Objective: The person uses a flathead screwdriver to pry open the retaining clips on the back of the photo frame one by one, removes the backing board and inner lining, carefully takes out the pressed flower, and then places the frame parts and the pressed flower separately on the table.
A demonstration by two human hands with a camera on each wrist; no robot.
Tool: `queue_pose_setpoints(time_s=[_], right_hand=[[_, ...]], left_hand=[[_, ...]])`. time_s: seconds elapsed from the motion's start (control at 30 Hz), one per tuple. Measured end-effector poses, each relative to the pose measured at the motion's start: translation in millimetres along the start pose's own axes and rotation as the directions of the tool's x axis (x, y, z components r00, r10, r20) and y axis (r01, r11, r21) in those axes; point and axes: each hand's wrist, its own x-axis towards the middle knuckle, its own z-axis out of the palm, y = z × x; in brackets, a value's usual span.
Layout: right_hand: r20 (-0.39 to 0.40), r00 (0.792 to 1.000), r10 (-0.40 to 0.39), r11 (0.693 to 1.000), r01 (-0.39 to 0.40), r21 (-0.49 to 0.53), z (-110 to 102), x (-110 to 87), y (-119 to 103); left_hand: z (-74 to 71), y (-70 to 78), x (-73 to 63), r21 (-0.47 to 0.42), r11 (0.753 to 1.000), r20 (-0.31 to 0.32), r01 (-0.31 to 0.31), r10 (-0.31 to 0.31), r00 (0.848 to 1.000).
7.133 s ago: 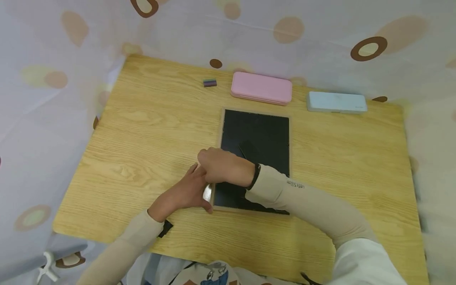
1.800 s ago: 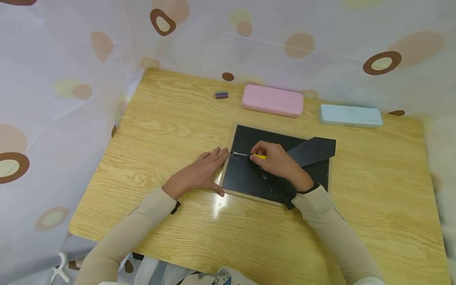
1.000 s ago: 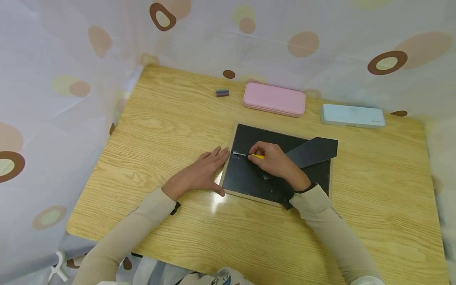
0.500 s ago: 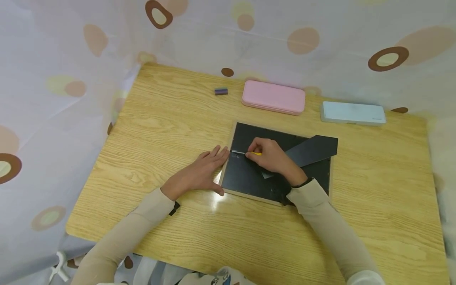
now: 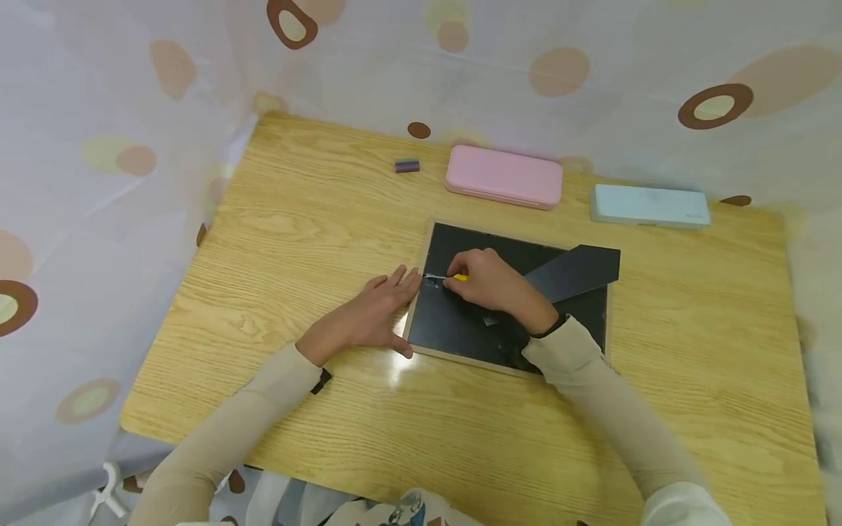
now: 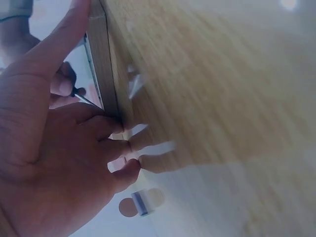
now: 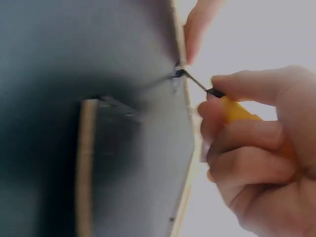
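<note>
A picture frame point(image 5: 454, 329) lies face down on the table, its black backing up and a thin wooden rim around it. Its black stand point(image 5: 582, 270) angles across the right part. My right hand point(image 5: 496, 283) holds a screwdriver by its yellow handle point(image 7: 238, 112), thumb and fingers curled round it. The metal shaft point(image 7: 196, 81) points at a small dark fitting point(image 7: 177, 74) by the frame's left edge. My left hand point(image 5: 368, 313) lies with fingers extended against that edge, thumb near the front left corner. The fingers hide part of the rim.
At the back of the wooden table point(image 5: 283, 219) are a small purple-grey block point(image 5: 407, 166), a pink case point(image 5: 504, 175) and a pale blue case point(image 5: 650, 205). A patterned curtain point(image 5: 368, 66) hangs close behind the table.
Since the oldest frame, the picture frame has turned sideways and the screwdriver has come into the right hand. Lately the right hand has edged left with it; the left hand stays.
</note>
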Motion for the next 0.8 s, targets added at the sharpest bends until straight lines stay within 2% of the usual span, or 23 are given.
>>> queue_pose_setpoints(time_s=[0.13,0.33,0.47,0.6,0.8], right_hand=[[0.09,0.996,0.021,0.998,-0.015,-0.061,-7.6,4.9,-11.1],[0.105,0.994,0.018,0.996,-0.008,-0.094,-14.7,12.7,-28.8],[0.136,0.988,0.074,0.994,-0.062,-0.093,-19.4,18.8,-44.0],[0.174,0.976,0.128,0.985,-0.105,-0.136,-24.1,24.5,-60.2],[0.211,0.968,0.135,0.975,-0.092,-0.202,-27.5,30.7,-75.9]], left_hand=[[-0.1,0.6,0.3,0.009,1.0,0.004,0.0,0.0,1.0],[-2.1,1.3,-1.4,0.013,1.0,0.003,0.004,-0.004,1.0],[-3.9,0.8,-2.2,0.003,1.0,0.002,0.0,0.0,1.0],[-3.1,0.0,-1.7,0.01,1.0,-0.006,-0.008,0.008,1.0],[-0.9,0.7,-2.9,-0.001,1.0,-0.02,-0.015,0.015,1.0]])
